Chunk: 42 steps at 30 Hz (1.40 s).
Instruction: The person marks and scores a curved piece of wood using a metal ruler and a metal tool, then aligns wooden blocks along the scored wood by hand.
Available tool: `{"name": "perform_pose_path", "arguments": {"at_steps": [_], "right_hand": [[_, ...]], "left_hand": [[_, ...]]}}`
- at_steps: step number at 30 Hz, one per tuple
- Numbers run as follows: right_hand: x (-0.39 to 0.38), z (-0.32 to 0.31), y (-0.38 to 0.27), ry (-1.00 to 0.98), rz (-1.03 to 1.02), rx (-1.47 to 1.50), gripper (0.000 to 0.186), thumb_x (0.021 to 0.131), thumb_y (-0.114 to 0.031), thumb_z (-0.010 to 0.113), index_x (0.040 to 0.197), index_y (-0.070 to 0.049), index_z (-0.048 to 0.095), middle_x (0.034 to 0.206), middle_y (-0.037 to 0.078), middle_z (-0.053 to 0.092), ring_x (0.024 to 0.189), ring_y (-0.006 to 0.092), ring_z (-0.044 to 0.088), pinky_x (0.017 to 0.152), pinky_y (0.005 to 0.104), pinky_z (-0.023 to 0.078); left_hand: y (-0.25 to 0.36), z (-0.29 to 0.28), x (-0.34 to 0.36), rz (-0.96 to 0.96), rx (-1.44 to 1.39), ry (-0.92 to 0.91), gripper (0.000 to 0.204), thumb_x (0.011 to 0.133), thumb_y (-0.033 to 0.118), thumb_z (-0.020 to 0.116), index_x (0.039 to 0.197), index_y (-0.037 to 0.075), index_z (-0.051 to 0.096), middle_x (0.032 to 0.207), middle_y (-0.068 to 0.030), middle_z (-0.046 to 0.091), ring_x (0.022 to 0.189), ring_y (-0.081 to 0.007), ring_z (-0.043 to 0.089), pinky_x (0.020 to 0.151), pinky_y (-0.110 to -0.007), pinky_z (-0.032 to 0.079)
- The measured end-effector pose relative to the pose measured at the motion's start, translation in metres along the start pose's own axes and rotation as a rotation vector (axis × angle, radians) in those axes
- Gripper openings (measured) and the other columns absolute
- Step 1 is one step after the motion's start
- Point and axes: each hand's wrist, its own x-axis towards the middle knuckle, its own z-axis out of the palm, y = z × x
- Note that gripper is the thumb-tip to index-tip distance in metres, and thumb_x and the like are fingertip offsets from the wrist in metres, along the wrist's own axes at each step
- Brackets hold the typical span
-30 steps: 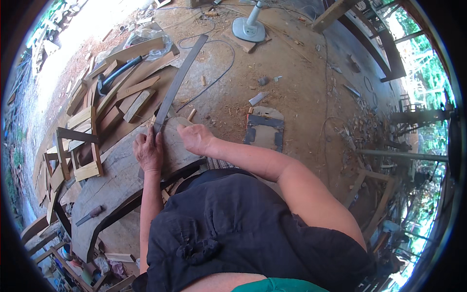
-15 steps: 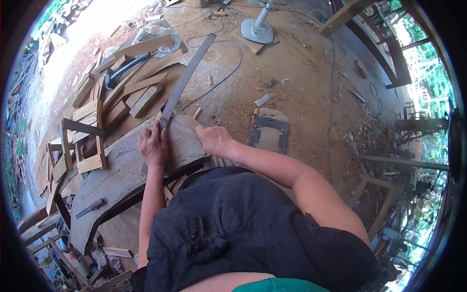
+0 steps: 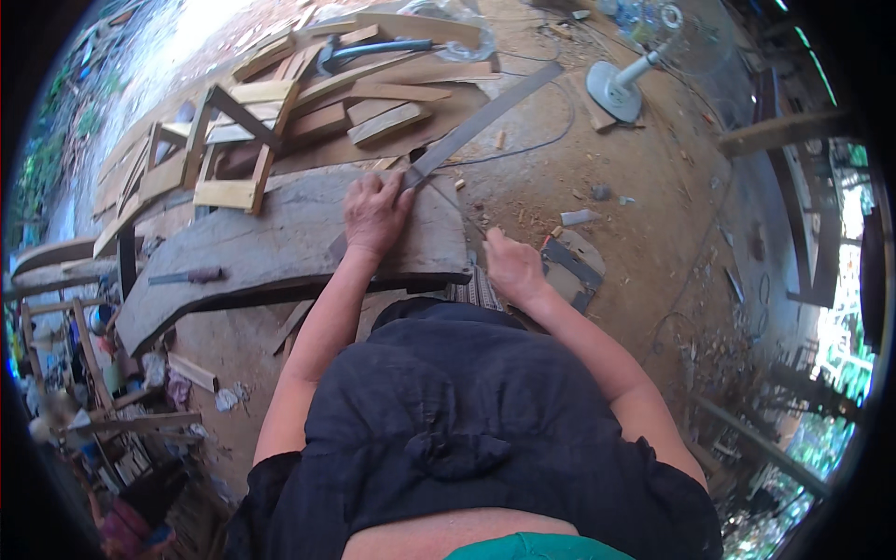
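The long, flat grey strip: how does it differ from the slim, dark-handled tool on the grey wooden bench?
The strip is much longer than the tool. The left hand rests on the strip; no hand touches the tool. The strip extends past the bench; the tool lies on top. Both are narrow.

Counter (image 3: 280, 219): weathered, cracked matt wood | long strip (image 3: 495, 114): matt, smooth-looking | boards (image 3: 390, 123): bare, unvarnished wood | bag (image 3: 465, 53): clear, crinkled, glossy plastic | shirt (image 3: 485, 373): wrinkled matt cloth | floor (image 3: 663, 196): rough, dusty
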Motion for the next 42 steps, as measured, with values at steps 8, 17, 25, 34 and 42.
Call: {"name": "perform_pose_path", "arguments": {"at_steps": [8, 17, 25, 34, 42], "right_hand": [[0.059, 0.021, -0.028, 0.022, -0.046, -0.013, 0.009, 0.084, -0.009, 0.045, 0.091, -0.006, 0.05, 0.073, 0.023, 0.064, 0.072, 0.0417, 0.065, 0.065, 0.0527, 0.05], [0.019, 0.0, -0.016, -0.042, 0.022, -0.084, 0.014, 0.094, -0.022, 0.048, 0.095, -0.008, 0.051, 0.071, 0.024, 0.062, 0.07, 0.0439, 0.062, 0.061, 0.0552, 0.045], [0.075, 0.019, -0.035, -0.09, -0.125, -0.138, 0.008, 0.09, -0.014, 0.047, 0.091, -0.006, 0.048, 0.072, 0.022, 0.064, 0.071, 0.041, 0.065, 0.064, 0.0514, 0.05], [0.077, 0.01, -0.029, -0.154, -0.148, -0.195, 0.006, 0.088, -0.011, 0.048, 0.09, -0.006, 0.047, 0.075, 0.021, 0.065, 0.072, 0.0391, 0.066, 0.063, 0.0493, 0.053], [0.081, 0.015, -0.025, -0.099, -0.149, -0.174, 0.005, 0.089, -0.011, 0.048, 0.089, -0.006, 0.047, 0.074, 0.02, 0.064, 0.071, 0.0391, 0.066, 0.062, 0.0489, 0.053]], "left_hand": [[-0.002, -0.001, -0.005, 0.006, -0.021, 0.014, 0.032, 0.083, 0.035, 0.064, 0.109, 0.016, 0.066, 0.09, -0.0075, 0.054, 0.083, -0.0269, 0.053, 0.072, -0.04, 0.044], [-0.01, -0.006, -0.004, -0.009, -0.051, 0.019, 0.035, 0.083, 0.036, 0.065, 0.112, 0.017, 0.065, 0.091, -0.0071, 0.054, 0.085, -0.026, 0.052, 0.074, -0.039, 0.045], [-0.015, -0.009, -0.007, -0.122, -0.116, 0.03, 0.037, 0.083, 0.034, 0.064, 0.114, 0.013, 0.064, 0.093, -0.0094, 0.057, 0.089, -0.0265, 0.054, 0.078, -0.039, 0.045], [-0.153, -0.061, -0.067, -0.531, 0.418, 0.146, 0.027, 0.085, 0.027, 0.059, 0.109, 0.015, 0.065, 0.111, -0.006, 0.061, 0.114, -0.0267, 0.05, 0.094, -0.049, 0.036], [-0.303, -0.077, -0.14, -0.908, 0.423, 0.061, 0.05, 0.096, 0.04, 0.04, 0.142, 0.022, 0.041, 0.149, -0.0058, 0.037, 0.14, -0.0365, 0.023, 0.113, -0.054, 0.017]]}}
